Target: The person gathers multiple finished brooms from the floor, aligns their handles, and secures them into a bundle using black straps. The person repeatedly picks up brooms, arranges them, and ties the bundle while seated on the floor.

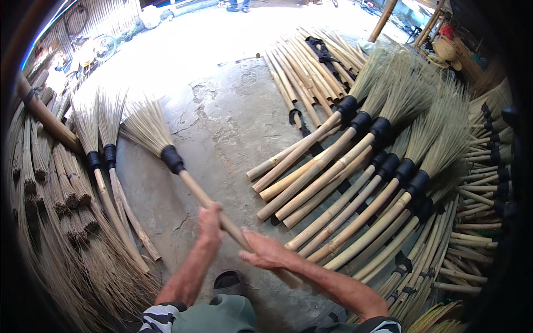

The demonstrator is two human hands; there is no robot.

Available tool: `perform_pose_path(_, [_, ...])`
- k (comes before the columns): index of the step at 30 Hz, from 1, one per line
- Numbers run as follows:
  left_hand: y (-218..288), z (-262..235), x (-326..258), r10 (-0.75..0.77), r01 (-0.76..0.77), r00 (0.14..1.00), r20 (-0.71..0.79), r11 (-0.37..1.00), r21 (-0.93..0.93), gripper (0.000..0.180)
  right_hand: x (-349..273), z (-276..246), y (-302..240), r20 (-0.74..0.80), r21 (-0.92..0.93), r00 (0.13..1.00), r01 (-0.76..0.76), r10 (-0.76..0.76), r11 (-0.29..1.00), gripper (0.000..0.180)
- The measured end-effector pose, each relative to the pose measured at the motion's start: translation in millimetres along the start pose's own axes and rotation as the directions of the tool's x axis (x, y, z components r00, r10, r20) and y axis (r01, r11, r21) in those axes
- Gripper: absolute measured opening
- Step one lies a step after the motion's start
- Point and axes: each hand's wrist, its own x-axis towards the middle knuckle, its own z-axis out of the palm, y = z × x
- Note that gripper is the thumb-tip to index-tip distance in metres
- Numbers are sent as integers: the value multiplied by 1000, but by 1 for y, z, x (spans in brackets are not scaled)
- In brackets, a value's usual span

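I hold a broom (166, 152) with a bamboo handle, a black wrapped collar and a fan of straw bristles, pointing up and left over the concrete floor. My left hand (211, 222) is wrapped around the handle higher up. My right hand (265, 251) grips the handle lower down, close to my body. Two more finished brooms (102, 161) lie to the left of it on the floor, their bristles pointing away from me.
A large pile of finished brooms (361, 166) lies at the right. Bare bamboo sticks (302, 72) tied with black straps lie beyond. Bundles of loose straw (50, 222) fill the left side. A thick wooden pole (44, 114) leans at far left.
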Motion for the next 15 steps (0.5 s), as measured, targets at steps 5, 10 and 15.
perform_pose_path(5, [12,70,-71,-119,159,959,258,977,-140,30,-71,-42,10,158,283,943,-326,292,902,62])
perform_pose_path(10, [77,104,-20,-204,250,963,176,918,-308,20,-131,-57,4,129,421,939,-343,319,840,64])
perform_pose_path(15, [115,159,-50,24,5,928,371,997,-77,8,-143,-36,16,-183,434,951,-151,251,888,64])
